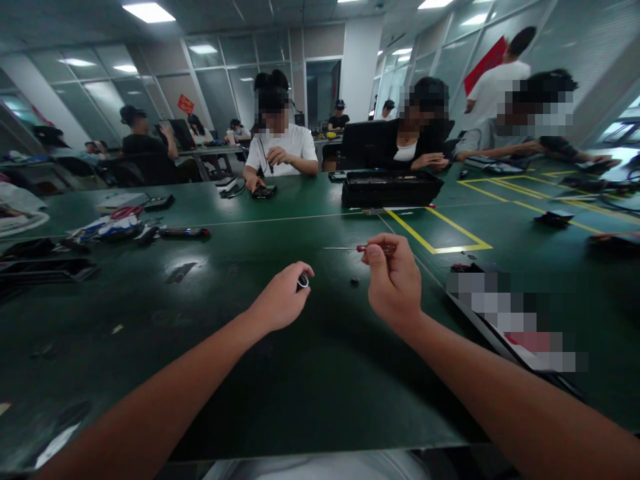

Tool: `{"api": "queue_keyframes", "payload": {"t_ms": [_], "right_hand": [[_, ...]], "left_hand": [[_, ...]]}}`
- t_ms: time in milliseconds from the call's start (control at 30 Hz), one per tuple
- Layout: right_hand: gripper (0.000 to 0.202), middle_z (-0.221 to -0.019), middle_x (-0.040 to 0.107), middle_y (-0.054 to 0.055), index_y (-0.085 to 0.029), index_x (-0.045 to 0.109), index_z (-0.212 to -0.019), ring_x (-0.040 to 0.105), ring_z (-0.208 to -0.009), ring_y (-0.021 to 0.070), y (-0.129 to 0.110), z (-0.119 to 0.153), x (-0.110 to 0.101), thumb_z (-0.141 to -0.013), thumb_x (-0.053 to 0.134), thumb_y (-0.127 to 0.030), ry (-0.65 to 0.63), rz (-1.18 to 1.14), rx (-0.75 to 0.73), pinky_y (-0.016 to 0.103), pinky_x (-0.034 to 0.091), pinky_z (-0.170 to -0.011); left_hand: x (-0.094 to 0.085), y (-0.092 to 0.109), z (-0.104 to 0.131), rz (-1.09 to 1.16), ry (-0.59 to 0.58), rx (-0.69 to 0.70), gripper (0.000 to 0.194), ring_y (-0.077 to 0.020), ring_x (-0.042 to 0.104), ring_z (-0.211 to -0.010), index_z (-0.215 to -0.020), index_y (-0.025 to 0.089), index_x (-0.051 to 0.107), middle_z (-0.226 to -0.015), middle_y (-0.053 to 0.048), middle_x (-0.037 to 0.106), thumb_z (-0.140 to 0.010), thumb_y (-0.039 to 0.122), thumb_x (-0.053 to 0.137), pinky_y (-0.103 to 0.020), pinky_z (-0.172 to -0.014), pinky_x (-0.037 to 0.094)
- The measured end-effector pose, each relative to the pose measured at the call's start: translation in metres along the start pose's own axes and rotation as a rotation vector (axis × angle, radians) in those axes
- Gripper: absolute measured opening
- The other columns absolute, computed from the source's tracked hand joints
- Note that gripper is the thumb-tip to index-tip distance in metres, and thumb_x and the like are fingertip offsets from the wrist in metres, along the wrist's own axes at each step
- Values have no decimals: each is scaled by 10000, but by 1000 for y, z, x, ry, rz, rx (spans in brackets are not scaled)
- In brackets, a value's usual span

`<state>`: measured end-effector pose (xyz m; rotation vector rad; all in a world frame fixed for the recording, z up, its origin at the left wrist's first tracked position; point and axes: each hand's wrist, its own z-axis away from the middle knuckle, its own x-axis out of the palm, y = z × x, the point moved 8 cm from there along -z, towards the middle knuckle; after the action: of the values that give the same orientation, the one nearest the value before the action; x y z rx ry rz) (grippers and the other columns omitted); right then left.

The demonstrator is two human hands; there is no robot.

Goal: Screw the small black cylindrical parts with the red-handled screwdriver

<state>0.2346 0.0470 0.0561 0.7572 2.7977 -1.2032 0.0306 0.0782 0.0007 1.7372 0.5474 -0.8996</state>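
My left hand (281,297) is closed around a small black cylindrical part (303,281) with a pale ring at its end; most of it is hidden by the fingers. A screwdriver (361,249) with a red collar is gripped in my right hand (395,280), its thin metal shaft pointing left, above and apart from the part in the left hand. Between the two hands, a small dark piece (355,281) lies on the green table (310,393).
A long black case (392,189) stands across the table. Loose tools and cables (113,223) lie at left, near a pen-like tool (183,233). Yellow tape (460,250) marks the right side, beside a partly blurred flat item (500,327). Across sits a person in white (295,147).
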Motion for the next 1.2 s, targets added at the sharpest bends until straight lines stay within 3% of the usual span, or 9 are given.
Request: {"api": "queue_keyframes", "payload": {"t_ms": [167, 333, 433, 667, 767, 867, 1000, 1133, 1200], "right_hand": [[109, -848, 649, 9, -257, 557, -1051, 625, -758, 181, 2, -5, -7, -1004, 490, -329, 61, -19, -18, 359, 489, -719], [104, -889, 667, 16, -255, 559, -1048, 637, -782, 178, 2, -5, -6, -1005, 482, -310, 49, -50, -31, 354, 497, -724], [106, -891, 674, 16, -256, 561, -1053, 645, -782, 176, 1, -5, -6, -1003, 482, -306, 42, -44, -37, 353, 506, -724], [106, -873, 679, 5, -242, 566, -1051, 658, -765, 169, -1, -5, -3, -996, 498, -302, 34, -54, -86, 347, 521, -707], [106, -885, 680, 5, -242, 568, -1060, 658, -771, 164, -2, -4, -4, -998, 507, -301, 34, -64, -88, 345, 521, -715], [103, -865, 670, -2, -242, 569, -1066, 649, -754, 157, -1, -4, -3, -997, 515, -297, 17, -60, -77, 337, 511, -700], [105, -833, 651, -10, -242, 570, -1071, 636, -738, 156, 1, -3, -1, -999, 509, -289, 0, -67, -71, 333, 501, -678], [106, -835, 649, -12, -248, 574, -1073, 633, -745, 157, 2, -2, 2, -1000, 510, -291, -23, -54, -73, 331, 502, -678], [106, -841, 653, -9, -248, 578, -1069, 636, -754, 159, 3, -2, 3, -1000, 511, -294, -29, -41, -66, 335, 505, -687]], "left_hand": [[39, 23, -23, -135, -194, 48, 277, -273, 666, -916, -1124, 257, 639, -1022, -62, 693, -858, 330, 671, -382, -728, 524], [71, 47, -55, -236, -247, 96, 385, -281, 682, -870, -1242, 284, 623, -978, -61, 716, -880, 415, 639, -380, -704, 523], [87, 56, -69, -278, -286, 160, 328, -284, 679, -890, -1152, 239, 685, -998, -87, 723, -882, 411, 615, -370, -713, 517], [86, 50, -86, -303, -267, 209, 228, -237, 668, -888, -960, 189, 756, -997, -89, 741, -896, 337, 595, -331, -753, 492], [66, 32, -82, -305, -244, 173, 287, -223, 672, -851, -946, 201, 768, -958, -75, 751, -917, 403, 567, -326, -744, 492], [30, 0, -73, -260, -174, 93, 346, -227, 677, -844, -959, 177, 771, -955, -97, 751, -927, 441, 549, -334, -753, 498], [-31, -79, -48, 75, -87, -310, 321, -168, 627, -628, -1006, 161, 721, -892, -84, 735, -905, 434, 587, -277, -548, 443], [-108, -151, -5, 566, 283, -585, 257, -101, 533, -599, -1038, 134, 659, -910, -47, 697, -855, 314, 656, -212, -499, 346], [-144, -178, 21, 608, 387, -643, 225, -87, 482, -594, -1061, 127, 604, -818, -13, 644, -896, 275, 572, -195, -515, 332]]}}
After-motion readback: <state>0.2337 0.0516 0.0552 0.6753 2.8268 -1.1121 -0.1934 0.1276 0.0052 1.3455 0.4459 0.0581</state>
